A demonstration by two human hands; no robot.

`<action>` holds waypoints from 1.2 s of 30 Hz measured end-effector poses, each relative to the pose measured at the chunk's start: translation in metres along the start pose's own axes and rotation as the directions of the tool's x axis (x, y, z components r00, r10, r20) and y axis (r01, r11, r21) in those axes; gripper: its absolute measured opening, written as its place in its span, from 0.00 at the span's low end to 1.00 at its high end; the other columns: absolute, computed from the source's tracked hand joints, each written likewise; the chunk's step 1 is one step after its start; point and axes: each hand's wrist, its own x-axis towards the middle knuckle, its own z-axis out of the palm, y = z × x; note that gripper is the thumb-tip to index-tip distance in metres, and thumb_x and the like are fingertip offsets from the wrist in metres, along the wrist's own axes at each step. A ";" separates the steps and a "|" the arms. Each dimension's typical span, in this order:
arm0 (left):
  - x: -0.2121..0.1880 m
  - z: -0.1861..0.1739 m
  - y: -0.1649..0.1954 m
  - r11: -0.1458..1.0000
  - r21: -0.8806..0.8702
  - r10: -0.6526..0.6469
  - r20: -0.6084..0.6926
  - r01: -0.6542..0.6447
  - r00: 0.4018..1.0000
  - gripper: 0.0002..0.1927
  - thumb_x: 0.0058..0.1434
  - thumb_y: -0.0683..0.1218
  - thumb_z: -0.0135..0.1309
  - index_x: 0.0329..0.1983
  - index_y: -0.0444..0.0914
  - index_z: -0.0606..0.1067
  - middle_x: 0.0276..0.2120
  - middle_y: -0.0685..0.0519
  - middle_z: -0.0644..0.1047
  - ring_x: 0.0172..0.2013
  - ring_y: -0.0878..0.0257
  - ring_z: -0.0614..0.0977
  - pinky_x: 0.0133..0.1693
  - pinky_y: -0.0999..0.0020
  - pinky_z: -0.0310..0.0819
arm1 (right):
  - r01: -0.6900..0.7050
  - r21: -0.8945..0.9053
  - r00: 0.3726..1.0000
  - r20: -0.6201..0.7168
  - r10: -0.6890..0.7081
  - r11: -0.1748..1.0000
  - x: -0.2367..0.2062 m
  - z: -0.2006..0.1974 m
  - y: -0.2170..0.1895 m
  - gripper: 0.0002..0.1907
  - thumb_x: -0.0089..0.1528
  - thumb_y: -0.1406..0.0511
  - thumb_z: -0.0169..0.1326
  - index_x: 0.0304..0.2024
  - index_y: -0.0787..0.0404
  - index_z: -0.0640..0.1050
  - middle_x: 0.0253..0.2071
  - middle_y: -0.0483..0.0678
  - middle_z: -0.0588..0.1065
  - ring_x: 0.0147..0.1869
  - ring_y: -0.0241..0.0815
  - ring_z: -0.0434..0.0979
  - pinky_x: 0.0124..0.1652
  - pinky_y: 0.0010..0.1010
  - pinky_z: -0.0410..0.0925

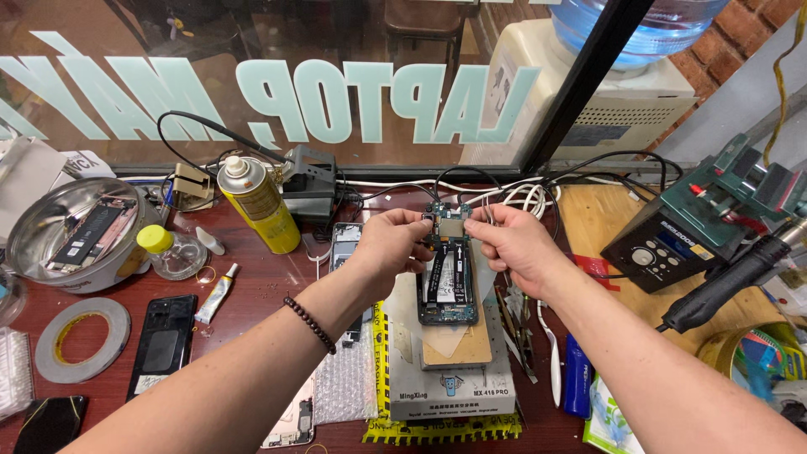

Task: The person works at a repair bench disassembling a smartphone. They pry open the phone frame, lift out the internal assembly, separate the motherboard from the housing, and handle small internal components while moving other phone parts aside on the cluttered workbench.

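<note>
Both hands raised over the bench, holding an opened smartphone (448, 282), back cover off, battery and circuit board exposed. Left hand (391, 244) pinches the upper left edge of the phone, fingers curled onto the board area. Right hand (514, 244) pinches the upper right edge; it may also be gripping thin tweezers there, too small to tell. Phone hangs roughly upright, top toward the window, its lower end just above a grey heating-pad station (450, 378) with a tan plate on top. Left wrist wears a dark bead bracelet (309, 324).

Around: yellow spray can (259, 204) standing to the left, small clear bottle with yellow cap (171, 252) near it, metal bowl (34, 220) with phone parts inside, roll of tape (82, 339), black phone (164, 343) lying flat on the red-brown table (252, 294). Right side: black hot-air handle (730, 282) and soldering station (660, 252).
</note>
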 end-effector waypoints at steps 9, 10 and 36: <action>-0.004 0.000 0.005 1.000 0.016 0.019 0.013 -0.019 1.000 0.14 0.55 0.34 0.60 0.43 0.38 0.73 0.28 0.53 0.78 0.25 0.65 0.79 0.26 0.70 0.73 | -0.008 -0.022 0.999 -0.034 0.007 1.000 -0.001 0.005 -0.001 0.04 0.63 0.65 0.58 0.40 0.56 0.77 0.25 0.36 0.66 0.25 0.27 0.61 0.22 0.21 0.52; -0.003 0.000 0.005 0.999 0.031 0.025 0.015 -0.026 1.000 0.15 0.54 0.33 0.60 0.43 0.37 0.73 0.28 0.52 0.79 0.25 0.65 0.79 0.26 0.70 0.73 | -0.015 -0.032 0.999 -0.047 0.014 0.999 -0.001 0.006 -0.001 0.04 0.63 0.66 0.57 0.40 0.56 0.77 0.25 0.35 0.67 0.25 0.27 0.61 0.22 0.21 0.52; -0.046 0.010 -0.017 0.789 0.486 0.407 0.043 -0.375 0.912 0.09 0.57 0.43 0.61 0.41 0.37 0.79 0.30 0.54 0.81 0.27 0.72 0.79 0.31 0.73 0.76 | 0.148 -0.142 0.989 -0.002 -0.150 0.979 -0.046 0.016 0.006 0.07 0.59 0.71 0.61 0.40 0.61 0.79 0.24 0.36 0.68 0.22 0.25 0.59 0.21 0.20 0.52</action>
